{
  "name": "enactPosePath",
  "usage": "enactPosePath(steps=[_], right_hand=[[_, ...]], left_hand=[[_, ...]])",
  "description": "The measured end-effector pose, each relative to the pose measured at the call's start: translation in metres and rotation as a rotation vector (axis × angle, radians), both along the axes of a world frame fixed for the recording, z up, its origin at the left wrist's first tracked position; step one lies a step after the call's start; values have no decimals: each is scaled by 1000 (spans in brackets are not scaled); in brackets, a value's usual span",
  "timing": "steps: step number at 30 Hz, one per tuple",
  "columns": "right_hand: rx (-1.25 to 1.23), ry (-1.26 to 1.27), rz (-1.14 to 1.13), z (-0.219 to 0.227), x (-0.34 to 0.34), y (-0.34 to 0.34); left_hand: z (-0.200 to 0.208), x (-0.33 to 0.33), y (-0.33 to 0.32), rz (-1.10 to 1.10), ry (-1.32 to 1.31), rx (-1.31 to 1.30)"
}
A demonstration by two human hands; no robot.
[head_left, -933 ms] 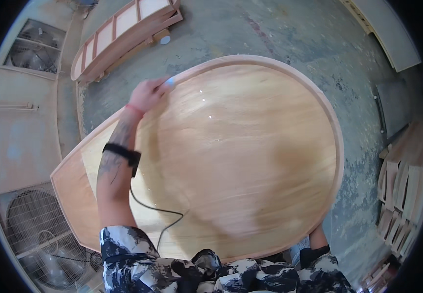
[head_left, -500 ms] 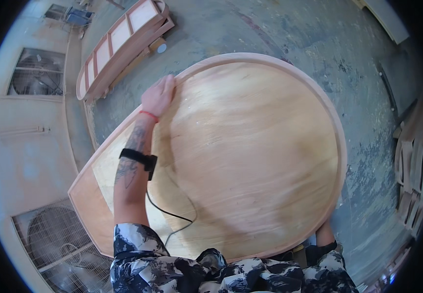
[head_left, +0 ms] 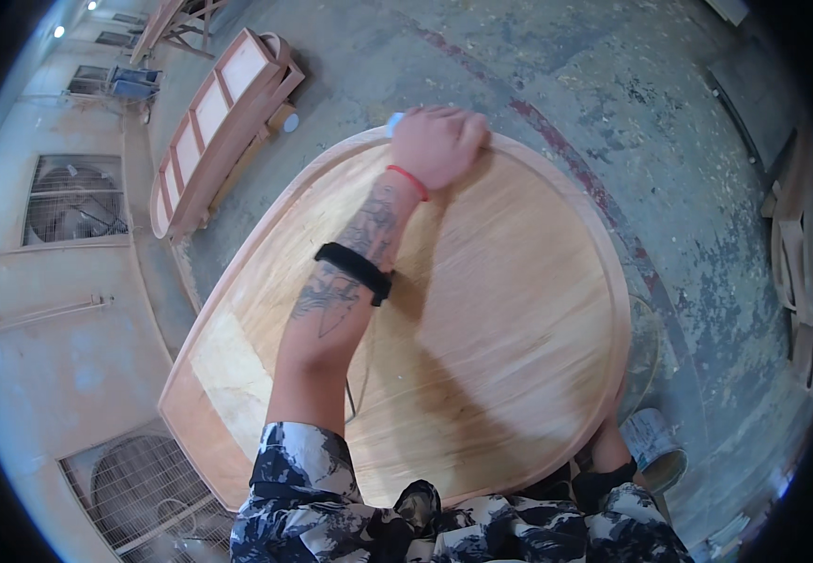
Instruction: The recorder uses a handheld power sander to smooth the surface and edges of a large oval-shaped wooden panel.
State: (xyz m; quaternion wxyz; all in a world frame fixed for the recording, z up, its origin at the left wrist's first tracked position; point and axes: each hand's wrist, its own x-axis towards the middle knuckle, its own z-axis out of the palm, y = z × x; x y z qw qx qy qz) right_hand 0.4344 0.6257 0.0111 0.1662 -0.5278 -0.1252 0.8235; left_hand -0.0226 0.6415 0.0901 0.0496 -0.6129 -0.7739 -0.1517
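A large wooden panel (head_left: 529, 281) with a rounded far end and a raised rim lies in front of me, narrowing to angled corners at the near left. My left hand (head_left: 439, 145) is closed over the far rim, its arm stretched across the panel. A small pale blue bit (head_left: 394, 124) shows beside that hand; its kind is unclear. At the lower right, my right hand (head_left: 605, 448) is at the panel's near right edge. Its fingers are hidden behind the rim.
A long wooden frame with compartments (head_left: 211, 114) sits on the floor at the far left. Fans (head_left: 76, 199) are set in the left wall. A bucket (head_left: 652, 441) stands beside my right arm. Wooden pieces (head_left: 798, 258) are stacked at the far right.
My left hand has slid rightward along the far rim. The panel sits differently in view, its right edge further left. A bucket has come into sight by my right arm.
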Motion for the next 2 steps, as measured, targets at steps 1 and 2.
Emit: enactPosePath(steps=[1,2], right_hand=[[-73,-42,26,0,-9,1],[-81,-46,35,-1,62,-42]], left_hand=[[-11,6,4,-83,46,33],[-24,12,8,-165,91,69]])
